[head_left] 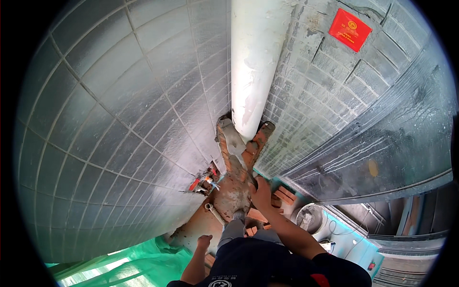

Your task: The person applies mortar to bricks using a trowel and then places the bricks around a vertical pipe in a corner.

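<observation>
My right hand (260,193) is closed around the handle of a trowel. Its grey, mortar-smeared blade (233,142) rests over the left arm of a low brickwork (260,138) at the foot of a thick white pipe (253,67). The bricks stand on both sides of the pipe, with wet mortar on their tops. My left hand (204,241) hangs low at my left side, its fingers curled, with nothing visible in it. Between the brickwork and my feet spreads a patch of mortar (232,193).
Red-handled valves (194,184) sit in a wall recess at the left, near a short pipe stub (215,213). Loose bricks (284,195) and a mortar bucket (309,218) stand at the right. Green netting (143,263) hangs lower left. Tiled walls (119,105) flank the corner.
</observation>
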The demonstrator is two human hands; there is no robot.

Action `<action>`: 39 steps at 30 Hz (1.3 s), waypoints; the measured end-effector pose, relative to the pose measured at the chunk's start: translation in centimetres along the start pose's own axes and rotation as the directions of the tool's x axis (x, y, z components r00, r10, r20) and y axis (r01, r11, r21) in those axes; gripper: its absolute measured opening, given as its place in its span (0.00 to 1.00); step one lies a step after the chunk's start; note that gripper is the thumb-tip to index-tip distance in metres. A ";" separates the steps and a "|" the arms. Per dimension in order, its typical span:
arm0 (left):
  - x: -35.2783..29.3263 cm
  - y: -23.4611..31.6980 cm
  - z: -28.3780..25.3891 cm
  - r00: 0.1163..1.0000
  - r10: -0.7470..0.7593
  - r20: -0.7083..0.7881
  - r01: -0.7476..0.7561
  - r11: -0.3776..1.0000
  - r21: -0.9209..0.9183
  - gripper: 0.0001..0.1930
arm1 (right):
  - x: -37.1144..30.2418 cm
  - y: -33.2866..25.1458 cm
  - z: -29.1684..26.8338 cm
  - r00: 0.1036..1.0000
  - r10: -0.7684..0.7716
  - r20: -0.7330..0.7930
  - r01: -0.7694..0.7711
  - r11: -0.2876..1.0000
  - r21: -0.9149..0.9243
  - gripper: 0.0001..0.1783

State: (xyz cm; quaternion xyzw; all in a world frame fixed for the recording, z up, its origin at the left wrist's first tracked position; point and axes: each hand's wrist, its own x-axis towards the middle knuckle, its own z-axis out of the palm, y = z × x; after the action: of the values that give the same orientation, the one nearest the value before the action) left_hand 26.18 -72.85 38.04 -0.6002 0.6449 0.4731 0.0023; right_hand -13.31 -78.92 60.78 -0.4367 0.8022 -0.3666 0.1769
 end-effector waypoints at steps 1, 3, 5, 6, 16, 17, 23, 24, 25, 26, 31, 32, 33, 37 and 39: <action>0.2 -0.3 -0.2 1.000 0.001 -0.001 -0.001 1.000 0.009 0.16 | -0.3 -0.4 -0.2 0.999 0.026 0.043 -0.026 1.000 0.002 0.23; 0.4 0.3 0.2 0.999 -0.042 0.029 0.044 0.996 -0.075 0.17 | -0.9 0.0 -1.1 0.994 0.070 0.089 -0.066 0.997 -0.046 0.26; 0.7 1.3 1.1 0.985 -0.149 0.091 0.153 0.988 -0.031 0.14 | -2.2 1.1 -1.9 0.983 0.123 0.134 -0.110 0.989 -0.097 0.29; 0.8 1.8 1.6 0.955 -0.259 0.142 0.259 0.966 0.015 0.12 | -3.4 1.9 -2.4 0.995 0.090 0.040 -0.090 0.996 0.016 0.26; 3.1 6.2 3.4 0.871 -0.385 0.305 0.383 0.921 0.067 0.15 | -18.5 9.7 -14.4 0.718 0.635 0.286 -0.690 0.594 0.413 0.15; 3.3 7.0 3.8 0.866 -0.399 0.302 0.422 0.907 -0.011 0.19 | -20.1 10.9 -15.2 0.668 0.684 0.293 -0.734 0.540 0.413 0.16; 7.0 9.3 11.0 0.897 -0.296 0.329 0.246 0.951 0.185 0.15 | -30.0 18.9 -16.1 0.427 0.845 0.323 -0.803 0.190 0.565 0.18; 7.5 9.2 13.7 0.887 -0.308 0.343 0.251 0.947 0.203 0.15 | -31.0 20.0 -16.2 0.373 0.869 0.325 -0.800 0.124 0.587 0.18; 7.7 8.9 16.4 0.917 -0.212 0.337 0.131 0.960 0.249 0.14 | -32.0 21.1 -16.4 0.318 0.889 0.330 -0.793 0.058 0.606 0.18; 8.2 9.2 19.1 0.939 -0.105 0.327 0.007 0.958 0.288 0.12 | -33.4 23.0 -16.2 0.300 0.897 0.324 -0.792 0.045 0.609 0.18; 9.6 9.2 32.4 0.837 -0.369 0.404 0.165 0.874 0.457 0.11 | -37.6 30.9 -15.9 0.162 0.932 0.325 -0.784 -0.079 0.616 0.17; 9.2 7.5 34.0 0.839 -0.345 0.422 0.180 0.906 0.382 0.12 | -38.3 32.7 -15.4 0.153 0.937 0.314 -0.809 -0.064 0.585 0.15; 8.8 7.5 36.5 0.847 -0.289 0.447 0.123 0.923 0.364 0.13 | -38.7 34.6 -15.6 0.102 0.950 0.296 -0.832 -0.082 0.549 0.15; 7.6 2.1 43.9 0.676 -0.340 0.654 -0.153 0.803 0.576 0.14 | -39.9 40.2 -16.3 0.027 0.972 0.232 -0.864 -0.094 0.495 0.15; 8.5 -7.3 44.4 0.626 -0.216 0.749 -0.359 0.773 0.523 0.13 | -40.1 42.4 -15.4 -0.006 0.961 0.276 -0.859 -0.146 0.491 0.16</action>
State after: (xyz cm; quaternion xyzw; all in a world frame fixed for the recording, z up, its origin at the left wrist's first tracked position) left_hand 4.36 -50.95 4.19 -0.2708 0.7228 0.4389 0.4600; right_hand -24.54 -24.15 38.14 0.3646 0.7396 -0.3774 0.4215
